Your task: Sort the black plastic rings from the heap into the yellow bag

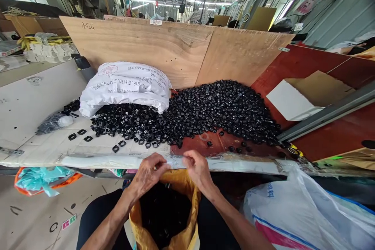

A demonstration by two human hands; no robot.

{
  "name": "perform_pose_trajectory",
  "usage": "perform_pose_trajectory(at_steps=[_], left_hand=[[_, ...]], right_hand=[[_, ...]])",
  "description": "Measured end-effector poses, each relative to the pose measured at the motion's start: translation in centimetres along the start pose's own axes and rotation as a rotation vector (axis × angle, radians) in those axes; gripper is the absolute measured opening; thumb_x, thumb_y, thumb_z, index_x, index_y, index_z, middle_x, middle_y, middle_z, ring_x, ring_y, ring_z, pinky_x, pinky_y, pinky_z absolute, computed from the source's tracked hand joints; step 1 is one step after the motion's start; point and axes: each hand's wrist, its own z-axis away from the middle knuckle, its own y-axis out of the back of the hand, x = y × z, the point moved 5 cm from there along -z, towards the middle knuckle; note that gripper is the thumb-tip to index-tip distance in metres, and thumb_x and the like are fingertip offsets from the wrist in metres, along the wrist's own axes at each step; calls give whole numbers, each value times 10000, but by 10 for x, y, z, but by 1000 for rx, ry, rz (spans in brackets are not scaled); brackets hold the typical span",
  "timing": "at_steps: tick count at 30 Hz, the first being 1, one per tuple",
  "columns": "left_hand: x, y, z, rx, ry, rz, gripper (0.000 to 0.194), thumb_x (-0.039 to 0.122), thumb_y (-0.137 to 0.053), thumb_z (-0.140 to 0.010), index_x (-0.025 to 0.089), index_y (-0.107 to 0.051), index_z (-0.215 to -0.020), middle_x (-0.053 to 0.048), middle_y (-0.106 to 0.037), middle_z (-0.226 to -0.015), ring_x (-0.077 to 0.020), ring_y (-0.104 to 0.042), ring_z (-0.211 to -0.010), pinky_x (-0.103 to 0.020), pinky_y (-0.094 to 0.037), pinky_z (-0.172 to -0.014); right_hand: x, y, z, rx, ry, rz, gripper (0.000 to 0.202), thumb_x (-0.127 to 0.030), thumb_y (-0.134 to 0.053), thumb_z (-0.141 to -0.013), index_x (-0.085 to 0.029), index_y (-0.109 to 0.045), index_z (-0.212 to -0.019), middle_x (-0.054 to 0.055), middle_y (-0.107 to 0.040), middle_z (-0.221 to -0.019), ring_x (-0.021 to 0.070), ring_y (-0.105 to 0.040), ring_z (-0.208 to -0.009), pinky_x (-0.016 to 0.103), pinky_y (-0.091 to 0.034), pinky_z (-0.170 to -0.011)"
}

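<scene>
Both hands hover at the bench's front edge, above the rim of a yellow sack (pixel 135 222) that holds dark parts. My left hand (pixel 150 172) has its fingers curled, thumb towards the fingertips; whatever it may hold is too small to make out. My right hand (pixel 199 170) is bent in a pinch to the right of it, its contents also unclear. Beyond them, black ring-shaped parts (pixel 125 123) lie heaped on the pale side of the bench. A larger pile of small black parts (pixel 222 105) spreads over the red side.
A stuffed white sack (pixel 125 84) rests on the ring pile. An open carton (pixel 304 95) and a metal bar (pixel 328 115) are at the right. Wooden boards (pixel 146 47) wall the back. A white plastic bag (pixel 281 211) stands at lower right, an orange-rimmed basket (pixel 22 189) at lower left.
</scene>
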Motion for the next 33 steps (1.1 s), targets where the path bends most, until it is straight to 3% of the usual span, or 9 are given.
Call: perform_pose_trajectory(at_steps=[4, 7, 9, 12, 16, 20, 26, 30, 33], left_hand=[[-16, -13, -34, 154, 32, -87, 42, 216, -714, -859, 202, -707, -898, -14, -706, -791, -180, -662, -681, -293, -511, -665], [-23, -28, -43, 215, 9, -147, 278, 164, -741, -802, 211, -690, -1071, -16, -721, -870, -182, -667, -687, -305, -540, -689], [-25, -34, -45, 216, 5, -195, 328, 155, -733, -816, 222, -684, -1133, -25, -729, -925, -188, -688, -731, -313, -559, -731], [-24, -36, -48, 184, -17, -258, 262, 141, -699, -853, 235, -711, -1097, -37, -748, -982, -213, -728, -861, -330, -573, -824], [-27, -35, -53, 207, -37, -293, 137, 200, -678, -892, 229, -740, -1011, -39, -756, -957, -226, -735, -876, -337, -571, -839], [-36, -33, -53, 273, 28, -306, 181, 320, -654, -915, 203, -736, -1026, -43, -731, -934, -186, -678, -681, -326, -553, -724], [-45, -30, -55, 347, 47, -324, 323, 466, -595, -926, 194, -715, -1052, -43, -694, -908, -191, -661, -679, -321, -537, -700], [-47, -32, -58, 314, 34, -362, 383, 517, -608, -909, 192, -698, -1089, -41, -679, -890, -211, -667, -704, -334, -536, -702], [-47, -35, -59, 288, 39, -376, 383, 513, -631, -897, 201, -682, -1113, -34, -669, -887, -214, -666, -702, -334, -539, -689]], right_hand=[[12, 2, -36, 73, 165, 224, 302, -111, -614, -776, -201, -733, -1038, 82, -716, -976, 230, -680, -848, 346, -545, -798], [17, -14, -41, -45, 238, 204, 303, -88, -587, -811, -217, -735, -1042, 58, -719, -965, 217, -683, -876, 326, -542, -818], [23, -11, -40, 13, 223, 185, 244, -115, -565, -848, -205, -726, -1008, 63, -709, -962, 212, -676, -850, 325, -543, -805], [39, 14, -41, 236, 138, 250, 225, -160, -547, -864, -188, -700, -1026, 90, -683, -1008, 225, -652, -840, 354, -548, -800], [61, 60, -52, 483, 49, 535, 369, -277, -574, -884, -168, -668, -1224, 183, -605, -1314, 358, -559, -1197, 540, -479, -1000], [87, 91, -64, 531, -171, 724, 679, -522, -552, -949, -88, -518, -1470, 281, -430, -1553, 477, -329, -1447, 698, -368, -1060], [98, 144, -59, 692, -162, 842, 730, -624, -418, -1026, -75, -507, -1500, 273, -339, -1631, 436, -180, -1554, 671, -263, -1164], [128, 183, -63, 619, -566, 750, 906, -691, -407, -1002, 20, -400, -1564, 381, -404, -1538, 517, -310, -1471, 700, -289, -1123], [133, 171, -86, 452, -578, 708, 859, -669, -435, -1005, -37, -407, -1586, 329, -492, -1495, 472, -418, -1420, 643, -328, -1129]])
